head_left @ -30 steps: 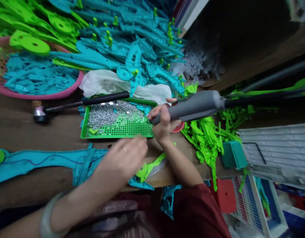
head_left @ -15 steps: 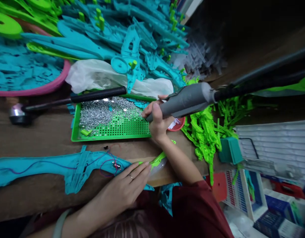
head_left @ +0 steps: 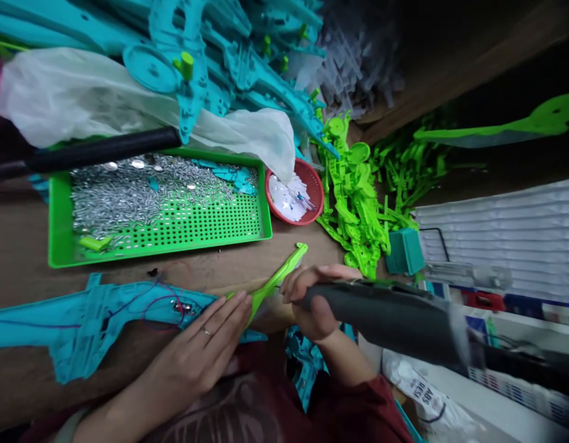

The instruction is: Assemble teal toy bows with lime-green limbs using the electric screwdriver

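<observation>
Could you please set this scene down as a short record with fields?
Left grip: palm down, fingers flat over the near end of the green part; thumb hidden
Right grip: closed around the grey tool
Grey tool: front end close to the green part; contact unclear
Blue part: on the table, left of the left grip, with thin wires
Green tray: holds small silver pieces and some blue ones
Red basket: beside the tray's right end, holding white pieces
Black handle: over the tray's far edge
</observation>
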Action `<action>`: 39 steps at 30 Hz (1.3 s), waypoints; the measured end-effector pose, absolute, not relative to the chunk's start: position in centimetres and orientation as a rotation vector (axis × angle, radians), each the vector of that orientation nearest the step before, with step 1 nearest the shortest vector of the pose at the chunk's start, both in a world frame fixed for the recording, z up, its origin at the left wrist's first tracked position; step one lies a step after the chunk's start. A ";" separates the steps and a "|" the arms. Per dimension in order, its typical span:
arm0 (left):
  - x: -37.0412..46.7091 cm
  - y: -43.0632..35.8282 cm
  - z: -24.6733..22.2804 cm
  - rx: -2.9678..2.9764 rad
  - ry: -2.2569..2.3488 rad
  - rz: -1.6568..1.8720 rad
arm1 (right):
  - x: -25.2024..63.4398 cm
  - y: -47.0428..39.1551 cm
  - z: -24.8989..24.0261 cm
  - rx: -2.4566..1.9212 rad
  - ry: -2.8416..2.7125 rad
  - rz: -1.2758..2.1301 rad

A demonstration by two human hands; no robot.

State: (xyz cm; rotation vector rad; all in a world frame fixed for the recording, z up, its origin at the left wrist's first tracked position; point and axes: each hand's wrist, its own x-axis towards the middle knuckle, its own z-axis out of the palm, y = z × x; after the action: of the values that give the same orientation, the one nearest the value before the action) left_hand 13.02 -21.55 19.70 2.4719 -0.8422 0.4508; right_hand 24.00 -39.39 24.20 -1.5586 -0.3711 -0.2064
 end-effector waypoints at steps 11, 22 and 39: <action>13.2 -21.6 19.7 2.457 -0.835 0.468 | 29.5 -38.8 27.6 -1.238 -0.857 0.104; 13.4 -21.4 19.6 2.455 -0.803 0.522 | 33.2 -33.2 21.5 -1.384 -0.568 -0.055; 13.1 -22.4 19.5 2.517 -0.792 0.450 | 33.0 -32.9 21.8 -1.343 -0.505 0.025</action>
State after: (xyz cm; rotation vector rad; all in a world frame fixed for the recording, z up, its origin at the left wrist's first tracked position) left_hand 13.14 -22.41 19.54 2.5166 -0.7923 0.4501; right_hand 33.01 -32.86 21.85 -1.3435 -0.5049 0.0247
